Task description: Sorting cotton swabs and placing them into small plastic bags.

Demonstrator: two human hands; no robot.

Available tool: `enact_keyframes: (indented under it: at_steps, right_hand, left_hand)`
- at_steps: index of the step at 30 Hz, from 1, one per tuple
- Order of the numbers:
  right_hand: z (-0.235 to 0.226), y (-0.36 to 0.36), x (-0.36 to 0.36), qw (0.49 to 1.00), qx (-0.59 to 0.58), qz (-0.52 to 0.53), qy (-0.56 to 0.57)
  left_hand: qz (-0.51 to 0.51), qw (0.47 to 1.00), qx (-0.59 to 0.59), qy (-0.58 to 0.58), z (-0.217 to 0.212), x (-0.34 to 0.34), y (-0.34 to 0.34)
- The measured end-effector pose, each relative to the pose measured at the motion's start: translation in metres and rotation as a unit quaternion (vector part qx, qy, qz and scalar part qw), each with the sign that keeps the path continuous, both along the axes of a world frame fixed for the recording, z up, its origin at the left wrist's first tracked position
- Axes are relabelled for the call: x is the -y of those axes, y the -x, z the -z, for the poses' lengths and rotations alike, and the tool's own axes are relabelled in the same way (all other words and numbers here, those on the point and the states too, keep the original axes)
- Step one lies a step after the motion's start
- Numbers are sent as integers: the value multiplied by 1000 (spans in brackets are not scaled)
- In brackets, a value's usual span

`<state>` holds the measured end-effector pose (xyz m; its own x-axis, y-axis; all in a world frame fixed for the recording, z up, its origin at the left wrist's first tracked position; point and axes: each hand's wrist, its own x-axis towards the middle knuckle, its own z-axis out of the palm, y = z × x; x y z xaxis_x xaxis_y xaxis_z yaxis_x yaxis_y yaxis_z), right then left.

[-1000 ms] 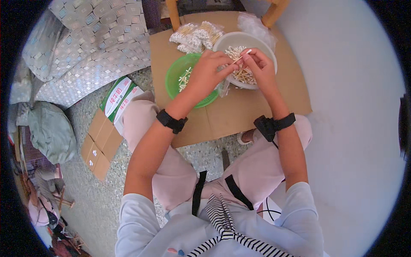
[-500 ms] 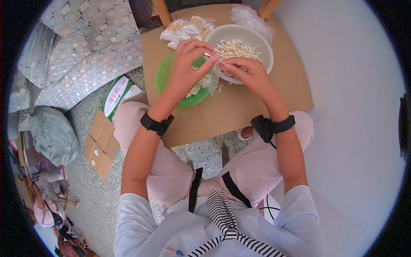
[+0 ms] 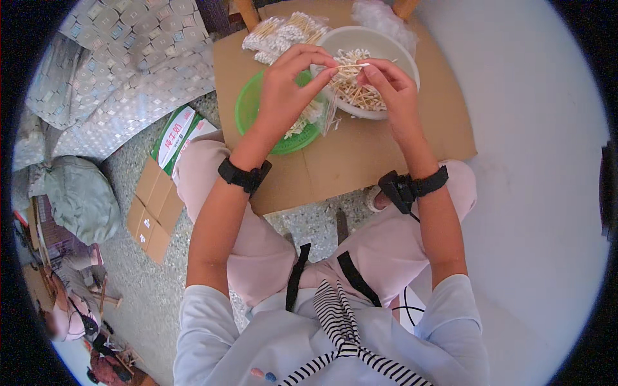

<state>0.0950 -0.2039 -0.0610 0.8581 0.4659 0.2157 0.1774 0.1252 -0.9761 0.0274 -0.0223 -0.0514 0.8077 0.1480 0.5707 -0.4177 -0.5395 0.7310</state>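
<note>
A cotton swab [image 3: 349, 66] stretches level between my two hands, above the white bowl [image 3: 414, 80]. Its left end is pinched in the fingertips of my left hand [image 3: 293, 87]. My right hand [image 3: 396, 90] has thumb and fingers closed at the white tip on the other end. Loose cotton swabs [image 3: 364, 96] pile up inside the bowl. Below my left hand stands a green basket [image 3: 248, 103] with white swab pieces [image 3: 297, 127] in it, partly hidden by that hand. A clear plastic bag [image 3: 328, 112] hangs at the basket's right edge, against the bowl.
Packed bundles of cotton swabs [image 3: 283, 37] lie at the back of the cardboard-covered table [image 3: 360, 164]. Clear plastic bags [image 3: 385, 24] are heaped behind the bowl. A flattened carton [image 3: 154, 209] rests on the floor at left; a pale wall [image 3: 528, 161] stands at right.
Both hands have risen slightly, the right one also shifting right. The swab, tilted before, now lies level between them. The view has shifted a little.
</note>
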Motion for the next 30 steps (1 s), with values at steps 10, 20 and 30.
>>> enact_keyframes:
  at_steps: [10,20,30]
  right_hand:
    - [-1,-12,12,995,71,70,9]
    - [1,-10,5,998,23,32,44]
    - [5,-6,2,997,66,37,1]
  left_hand:
    - [149,982,-101,-67,-8,-20,6]
    - [231,935,-157,-219,-4,-22,16]
    - [125,970,-179,-111,-2,-25,13]
